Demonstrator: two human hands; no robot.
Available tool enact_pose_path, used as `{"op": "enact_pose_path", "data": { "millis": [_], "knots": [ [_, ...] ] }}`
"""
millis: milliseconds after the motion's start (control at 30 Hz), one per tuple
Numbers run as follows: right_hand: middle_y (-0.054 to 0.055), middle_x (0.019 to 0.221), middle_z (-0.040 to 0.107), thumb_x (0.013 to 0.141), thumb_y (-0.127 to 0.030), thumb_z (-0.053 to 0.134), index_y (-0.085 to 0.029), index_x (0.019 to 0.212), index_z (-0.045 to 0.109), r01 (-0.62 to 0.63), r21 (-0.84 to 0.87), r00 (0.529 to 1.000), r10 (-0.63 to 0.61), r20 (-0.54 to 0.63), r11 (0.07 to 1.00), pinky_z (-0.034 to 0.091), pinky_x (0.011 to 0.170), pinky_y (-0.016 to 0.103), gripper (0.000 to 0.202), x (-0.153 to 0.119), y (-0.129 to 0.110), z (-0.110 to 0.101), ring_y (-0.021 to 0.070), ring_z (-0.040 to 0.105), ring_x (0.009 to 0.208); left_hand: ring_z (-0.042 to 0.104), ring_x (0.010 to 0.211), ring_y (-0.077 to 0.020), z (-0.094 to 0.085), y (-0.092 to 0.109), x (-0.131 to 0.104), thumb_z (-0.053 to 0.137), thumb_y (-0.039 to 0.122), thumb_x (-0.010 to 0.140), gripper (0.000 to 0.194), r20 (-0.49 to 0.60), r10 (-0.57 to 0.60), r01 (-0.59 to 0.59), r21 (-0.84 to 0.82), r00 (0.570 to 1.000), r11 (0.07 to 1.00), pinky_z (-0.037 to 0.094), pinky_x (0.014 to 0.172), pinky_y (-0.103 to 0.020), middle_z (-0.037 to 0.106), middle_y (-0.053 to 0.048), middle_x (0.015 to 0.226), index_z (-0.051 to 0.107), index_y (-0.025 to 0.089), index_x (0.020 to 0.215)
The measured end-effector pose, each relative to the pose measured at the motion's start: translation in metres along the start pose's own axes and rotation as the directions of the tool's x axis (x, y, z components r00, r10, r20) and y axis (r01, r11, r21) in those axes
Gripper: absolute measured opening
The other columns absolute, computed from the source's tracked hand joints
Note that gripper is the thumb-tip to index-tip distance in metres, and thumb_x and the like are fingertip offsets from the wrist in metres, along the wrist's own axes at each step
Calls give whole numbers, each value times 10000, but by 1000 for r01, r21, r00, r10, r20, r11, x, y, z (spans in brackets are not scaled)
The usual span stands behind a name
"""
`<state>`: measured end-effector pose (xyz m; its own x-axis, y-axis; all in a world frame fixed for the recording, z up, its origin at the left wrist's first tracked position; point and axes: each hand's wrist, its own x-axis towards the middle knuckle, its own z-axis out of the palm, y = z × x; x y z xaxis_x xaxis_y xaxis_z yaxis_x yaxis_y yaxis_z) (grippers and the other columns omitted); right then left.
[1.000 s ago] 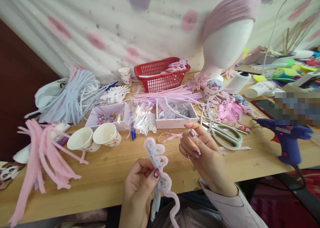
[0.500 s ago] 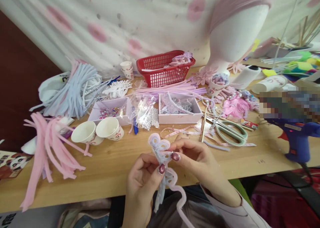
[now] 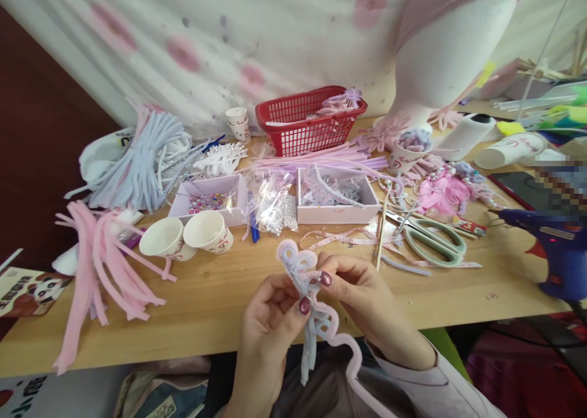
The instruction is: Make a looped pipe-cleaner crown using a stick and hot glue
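One looped chenille-stem piece (image 3: 300,277), pale blue edged with pink, is at the lower centre of the frame, above the table's front edge. The left hand (image 3: 270,326) pinches its blue middle between thumb and fingers. The right hand (image 3: 367,296) has thumb and fingertips closed on the right side of its loops; the exact contact is partly hidden. From the piece, a wavy pink strand (image 3: 353,357) trails toward the bottom edge. Right of centre lie green-handled scissors (image 3: 440,247), with a blue glue gun (image 3: 562,247) at the far right. Two paper cups (image 3: 208,234) stand left of centre, near fanned pink chenille stems (image 3: 82,253). A red plastic basket (image 3: 312,137) sits at upper centre.
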<state>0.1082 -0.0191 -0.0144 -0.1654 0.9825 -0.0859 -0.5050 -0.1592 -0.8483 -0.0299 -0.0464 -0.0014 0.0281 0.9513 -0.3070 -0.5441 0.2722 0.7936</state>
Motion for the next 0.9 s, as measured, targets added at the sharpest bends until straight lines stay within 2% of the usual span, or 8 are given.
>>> {"op": "enact_pose_path", "data": {
  "millis": [133, 267, 367, 467, 533, 633, 767, 900],
  "knots": [
    [-25, 627, 584, 702, -463, 885, -178, 589, 681, 49, -51, 999, -50, -7, 997, 442, 590, 203, 368, 0, 1, 3, 98, 537, 613, 660, 692, -135, -6, -1, 2, 919, 369, 673, 278, 37, 11, -12, 46, 999, 999, 551, 664, -228, 746, -32, 741, 762, 173, 791],
    [-28, 618, 545, 740, -488, 853, -181, 590, 661, 223, -199, 969, -238, -58, 954, 404, 555, 211, 392, -1, 6, 3, 101, 497, 594, 640, 635, -110, -10, -2, 2, 918, 344, 682, 254, 50, -16, 16, -10, 999, 1000, 539, 643, -214, 747, -25, 723, 753, 163, 747],
    [-19, 666, 578, 835, -456, 787, -216, 714, 715, 406, -355, 898, -439, -17, 842, 432, 606, 232, 279, -4, 6, -3, 122, 526, 652, 628, 595, -96, -11, 0, 1, 903, 324, 706, 226, 94, -58, 64, -67, 994, 996, 517, 577, -188, 741, -18, 722, 752, 163, 756],
    [9, 815, 634, 893, -362, 749, -261, 1002, 760, 548, -551, 812, -557, 172, 629, 484, 716, 274, 149, -7, -2, -12, 155, 582, 787, 623, 594, -95, -10, 3, -3, 914, 320, 687, 248, 76, -83, 88, -72, 994, 994, 489, 543, -168, 728, -21, 714, 738, 153, 736],
    [27, 880, 642, 906, -322, 736, -262, 1093, 749, 613, -620, 762, -576, 297, 490, 509, 751, 294, 197, -9, -10, -17, 170, 603, 844, 592, 585, -83, -9, 5, -6, 931, 337, 655, 287, 29, -94, 96, -51, 995, 994, 474, 548, -160, 703, -13, 686, 725, 145, 711],
    [30, 885, 642, 931, -265, 702, -236, 1077, 747, 664, -651, 713, -572, 405, 367, 544, 720, 277, 155, -12, -21, -17, 158, 634, 817, 554, 583, -76, -9, 7, -8, 941, 373, 633, 329, 34, -120, 120, 3, 992, 993, 465, 568, -166, 677, -11, 664, 725, 137, 711],
    [34, 899, 660, 923, -219, 709, -193, 1074, 724, 696, -663, 673, -575, 465, 278, 563, 722, 246, 154, -14, -25, -13, 140, 660, 802, 553, 587, -85, -12, 7, -8, 935, 374, 644, 327, 93, -134, 132, 26, 987, 991, 456, 564, -176, 667, -12, 656, 715, 138, 704],
    [36, 890, 669, 904, -223, 734, -172, 1057, 709, 718, -646, 649, -586, 485, 260, 565, 736, 245, 163, -15, -26, -12, 140, 665, 803, 525, 539, -71, -13, 8, -8, 942, 360, 635, 328, 118, -122, 120, 24, 985, 992, 432, 539, -172, 657, 4, 614, 696, 146, 667]
  ]
}}
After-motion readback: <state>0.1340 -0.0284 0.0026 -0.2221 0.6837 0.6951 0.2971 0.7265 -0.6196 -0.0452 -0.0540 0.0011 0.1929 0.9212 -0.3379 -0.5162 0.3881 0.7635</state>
